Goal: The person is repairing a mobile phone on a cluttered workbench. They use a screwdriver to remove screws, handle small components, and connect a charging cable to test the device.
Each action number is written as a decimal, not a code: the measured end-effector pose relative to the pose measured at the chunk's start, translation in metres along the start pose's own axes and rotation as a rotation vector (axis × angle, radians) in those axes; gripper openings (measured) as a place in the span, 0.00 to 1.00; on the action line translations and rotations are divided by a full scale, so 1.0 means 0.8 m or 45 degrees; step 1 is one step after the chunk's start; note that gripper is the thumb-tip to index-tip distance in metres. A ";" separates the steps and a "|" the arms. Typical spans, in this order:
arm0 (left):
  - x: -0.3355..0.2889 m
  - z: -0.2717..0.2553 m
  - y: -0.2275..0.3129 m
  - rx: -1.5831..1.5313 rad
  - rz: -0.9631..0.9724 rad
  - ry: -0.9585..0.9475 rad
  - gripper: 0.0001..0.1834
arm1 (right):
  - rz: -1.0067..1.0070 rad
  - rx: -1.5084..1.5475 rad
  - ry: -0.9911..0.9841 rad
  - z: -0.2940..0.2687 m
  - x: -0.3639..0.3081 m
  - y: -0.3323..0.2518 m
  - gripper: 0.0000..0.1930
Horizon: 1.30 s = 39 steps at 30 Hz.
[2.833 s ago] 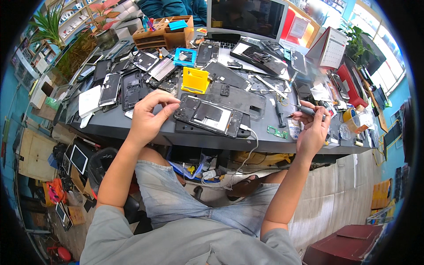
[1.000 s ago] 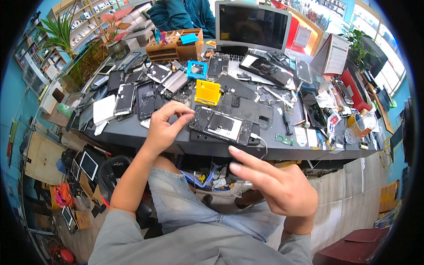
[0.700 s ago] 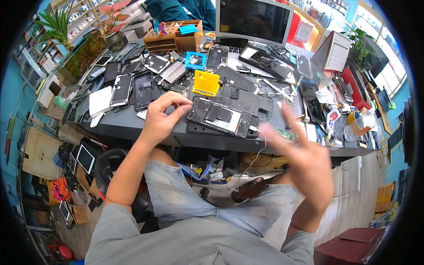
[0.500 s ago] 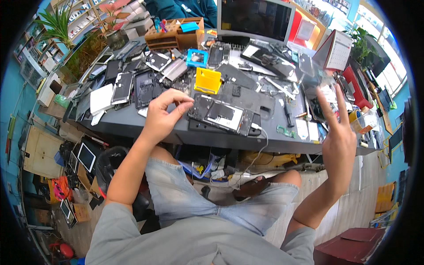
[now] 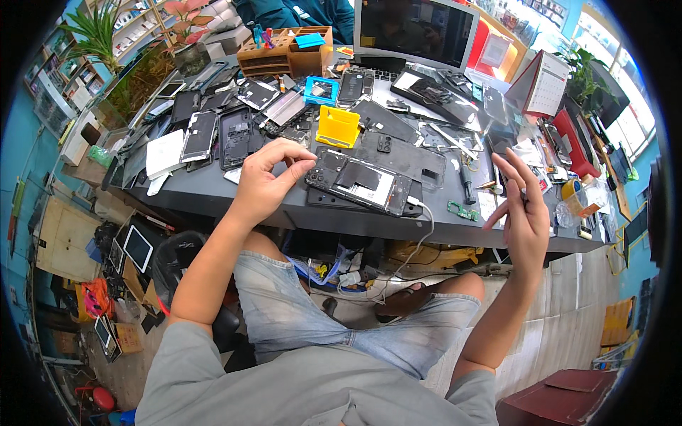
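Note:
An opened smartphone (image 5: 362, 182) with its inner parts and battery bare lies on a dark flat piece at the desk's front edge. A white charging cable (image 5: 428, 213) is plugged into its right end. My left hand (image 5: 266, 177) is at the phone's left end, thumb and forefinger pinched at its corner; whatever is between the tips is too small to make out. My right hand (image 5: 524, 220) hovers over the right front of the desk, fingers apart and holding nothing visible. Near it lie a small green circuit board (image 5: 463, 211) and a dark-handled screwdriver (image 5: 467, 184).
Behind the phone stand a yellow holder (image 5: 337, 128) and a blue holder (image 5: 321, 91). Loose phone parts (image 5: 238, 135) crowd the left side. A monitor (image 5: 415, 34), a wooden organizer (image 5: 284, 55) and a desk calendar (image 5: 543, 84) stand farther back. A tape roll (image 5: 570, 188) lies at right.
My right hand has moved left and a little down, its raised fingers now bent. My left hand keeps its pinch at the phone's corner. The view has shifted slightly.

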State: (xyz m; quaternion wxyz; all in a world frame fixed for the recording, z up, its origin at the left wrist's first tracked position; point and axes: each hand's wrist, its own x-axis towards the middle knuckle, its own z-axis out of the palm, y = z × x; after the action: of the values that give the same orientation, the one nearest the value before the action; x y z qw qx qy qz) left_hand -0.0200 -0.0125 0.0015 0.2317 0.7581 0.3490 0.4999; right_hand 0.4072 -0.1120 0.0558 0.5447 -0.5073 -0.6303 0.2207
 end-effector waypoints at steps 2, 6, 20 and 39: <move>0.001 -0.001 0.002 0.003 -0.034 0.018 0.06 | 0.094 0.189 0.059 0.003 0.008 0.015 0.22; 0.001 0.001 0.004 0.038 -0.046 0.015 0.06 | 0.145 0.479 0.206 0.006 0.018 0.069 0.21; 0.001 -0.001 0.007 0.008 -0.092 -0.012 0.06 | 0.183 0.646 0.324 0.012 0.013 0.102 0.17; 0.000 0.001 0.005 0.002 -0.089 -0.012 0.05 | 0.233 0.613 0.265 0.010 0.010 0.102 0.14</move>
State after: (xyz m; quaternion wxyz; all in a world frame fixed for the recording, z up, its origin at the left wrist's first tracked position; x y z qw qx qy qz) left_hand -0.0178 -0.0152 0.0038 0.2501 0.7479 0.3746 0.4876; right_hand 0.4335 -0.0713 -0.0106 0.6893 -0.4381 -0.4518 0.3589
